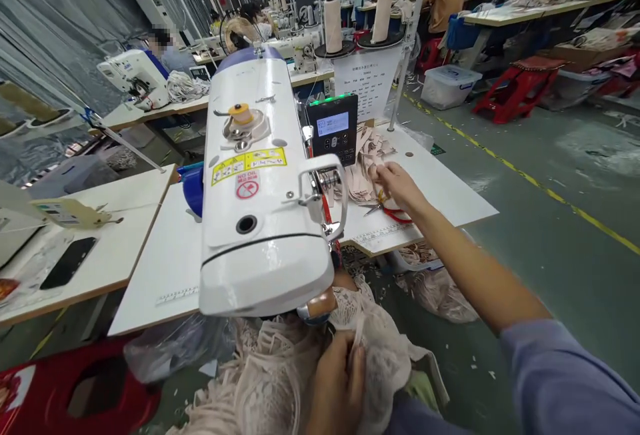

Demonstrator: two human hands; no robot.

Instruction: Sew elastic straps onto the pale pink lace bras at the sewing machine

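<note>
Left hand [340,378]: closed on a lace garment [383,348], thumb and fingers pinching its edge, low in front of the body, below the table. Right hand [397,185]: arm extended over the table, fingers drawn together at the near right side of a heap of strips [367,148]; whether a strip is gripped cannot be told.

Governing relation: the strips lie directly at the right fingertips, on their left, and the right hand is clearly the nearer. From the left hand they lie ahead, slightly right and higher. Their length runs mainly front to back, with some curled or crossed.

Scissors [397,213] with red handles lie just below the right hand, blades toward the machine [265,208]. The machine's head stands left of the strips; a control panel [333,128] is between them toward the rear. More lace garments [270,368] hang in a mass beneath the head, left of the left hand.

Further out: a ruler scale [387,229] along the near edge of the table [445,201], two thread cones [333,25] behind, and a phone [70,263] on the left-hand table.
</note>
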